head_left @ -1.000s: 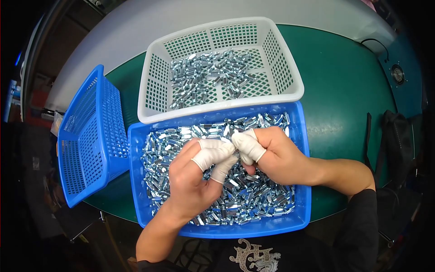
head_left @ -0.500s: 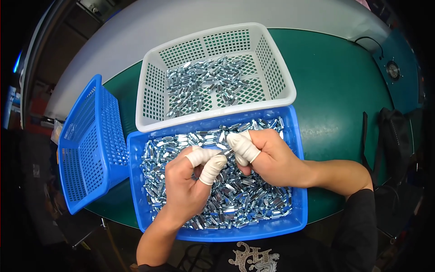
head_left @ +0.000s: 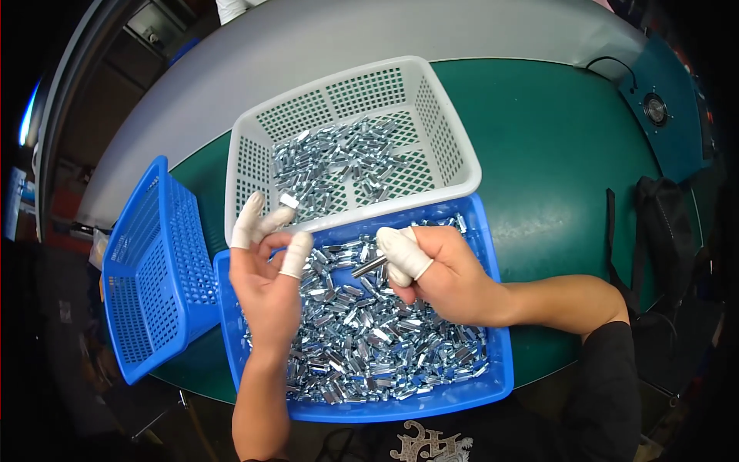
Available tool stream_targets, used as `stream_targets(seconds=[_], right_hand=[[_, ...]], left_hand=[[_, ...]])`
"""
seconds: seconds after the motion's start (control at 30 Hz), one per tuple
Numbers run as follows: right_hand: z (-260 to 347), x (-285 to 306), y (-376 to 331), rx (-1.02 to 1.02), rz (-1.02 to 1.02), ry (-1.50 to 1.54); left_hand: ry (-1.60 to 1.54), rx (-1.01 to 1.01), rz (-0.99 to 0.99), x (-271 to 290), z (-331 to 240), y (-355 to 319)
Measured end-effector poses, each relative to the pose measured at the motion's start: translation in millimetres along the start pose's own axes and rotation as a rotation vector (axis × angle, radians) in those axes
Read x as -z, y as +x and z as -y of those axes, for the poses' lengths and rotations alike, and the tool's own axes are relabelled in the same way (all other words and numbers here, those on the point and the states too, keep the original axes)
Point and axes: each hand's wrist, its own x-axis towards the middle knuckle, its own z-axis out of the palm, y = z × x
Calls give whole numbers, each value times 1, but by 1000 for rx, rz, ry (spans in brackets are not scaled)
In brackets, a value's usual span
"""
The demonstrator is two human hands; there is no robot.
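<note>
Hundreds of silver hexagonal metal fittings (head_left: 385, 354) crowd a blue tray (head_left: 400, 410) at the near edge of a green surface (head_left: 539, 192), in front of a person in a dark top. The left hand (head_left: 265, 281), its thumb and two fingers capped in white finger cots (head_left: 249, 219), is spread wide, palm up, over the tray's far left corner, fingertips reaching toward a white perforated basket (head_left: 452, 123). One bright fitting (head_left: 289, 201) shows just beside those fingertips; whether it touches them cannot be told. The right hand (head_left: 443, 273), likewise capped at thumb and fingers, grips a slim metal rod (head_left: 369, 266) that points left above the tray's contents. The white basket, just beyond the tray, carries a smaller, loose heap of the same fittings, with its latticed floor visible at right. A blue perforated basket (head_left: 188, 239) leans on its side at left, near the tray. At far right sits a teal housing with a round fan (head_left: 654, 110); a black strapped bag (head_left: 666, 223) lies at right.
</note>
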Motion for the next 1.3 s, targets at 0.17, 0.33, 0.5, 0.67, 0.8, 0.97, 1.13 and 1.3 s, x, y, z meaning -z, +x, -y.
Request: stream_targets(seconds=[0.17,0.33,0.5,0.67,0.8,0.97,1.13,1.3], right_hand=[[4,0,2,-72,-3,54],[2,0,3,-75,11,53],[3,-1,2,-97,20,17],[10,0,1,-105,-14,30],[9,-1,2,-124,-35,17],[0,0,4,-64,-46,34],[3,-1,5,-37,-91,48],[-4,-2,6,-7,-42,-60]], left_hand=[[637,-279,334,9,6,-14],[1023,-332,640,9,8,-28],[875,-234,615,15,16,-25],[783,-278,603,10,14,-23],[628,-84,552,14,6,-25],[-126,261,334,14,0,-23],[-250,284,293,13,-5,-21],[-102,248,377,16,0,-28]])
